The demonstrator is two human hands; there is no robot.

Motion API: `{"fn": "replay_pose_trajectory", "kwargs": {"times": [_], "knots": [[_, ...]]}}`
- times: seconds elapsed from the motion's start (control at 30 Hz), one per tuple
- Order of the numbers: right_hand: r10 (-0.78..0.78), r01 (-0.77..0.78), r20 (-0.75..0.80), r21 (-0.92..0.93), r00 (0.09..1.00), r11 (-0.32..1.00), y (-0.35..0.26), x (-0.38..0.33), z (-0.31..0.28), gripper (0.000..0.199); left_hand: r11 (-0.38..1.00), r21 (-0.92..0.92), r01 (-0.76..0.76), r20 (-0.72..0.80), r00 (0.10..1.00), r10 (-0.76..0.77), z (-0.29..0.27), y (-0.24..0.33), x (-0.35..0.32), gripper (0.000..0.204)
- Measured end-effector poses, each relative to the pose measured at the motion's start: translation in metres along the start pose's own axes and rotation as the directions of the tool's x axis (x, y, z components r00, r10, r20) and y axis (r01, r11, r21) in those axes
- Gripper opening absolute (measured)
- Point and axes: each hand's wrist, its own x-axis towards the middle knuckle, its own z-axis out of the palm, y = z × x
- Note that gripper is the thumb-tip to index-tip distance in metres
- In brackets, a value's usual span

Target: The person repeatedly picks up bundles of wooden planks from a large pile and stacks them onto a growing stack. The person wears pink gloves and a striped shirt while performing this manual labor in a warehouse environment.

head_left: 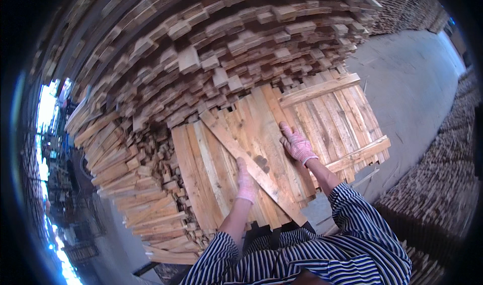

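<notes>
Far to the left, a tall stack of rough boards (121, 149) rises in uneven layers, its sawn ends jutting out toward the person; it curves up and over the top of the view into a much larger pile of timber (236, 38). Just right of that stack, a panel of pale wooden slats (201, 179) lies flat, its left edge close against the board ends. Across this panel a single loose plank (251, 166) runs diagonally from the upper left corner down to the lower right edge. The left hand (246, 182), in a pink knitted glove, lies flat on the panel with its fingers against the left side of the diagonal plank, open and clasping nothing. The right hand (298, 145), gloved the same way, presses palm-down with fingers spread on the slats just to the right of the plank, likewise open and holding nothing. Both forearms come up from striped sleeves (347, 234) at the lower edge. Further right, the panel carries two cross battens (359, 154), one at its far edge and one at its near right edge. Beyond the right edge, a grey concrete floor (412, 88) lies open, bordered further right by low rows of stacked wood (437, 179).
</notes>
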Motion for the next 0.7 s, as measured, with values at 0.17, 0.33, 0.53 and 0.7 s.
{"fn": "replay_pose_trajectory", "kwargs": {"times": [0.17,0.33,0.53,0.7], "knots": [[-0.254,0.254,0.007,0.042,0.967,0.966,-0.087,-0.035,-0.013,0.081,0.974,-0.222,0.033,-0.065,0.997,-0.048,-0.010,-0.005,-0.008,0.081],[-0.517,0.450,0.348,0.259,0.782,0.854,-0.113,-0.017,-0.002,0.077,0.972,-0.235,0.020,-0.120,0.992,-0.049,0.033,0.044,-0.032,0.084],[-0.649,0.628,0.274,0.172,0.710,0.759,-0.175,0.069,0.011,0.060,0.951,-0.116,-0.285,-0.175,0.949,0.263,-0.044,0.072,-0.057,0.089],[-0.664,0.746,0.348,-0.218,0.662,0.629,-0.168,0.140,0.042,0.057,0.825,-0.144,-0.546,-0.362,0.805,0.470,-0.161,0.078,-0.151,0.086]]}}
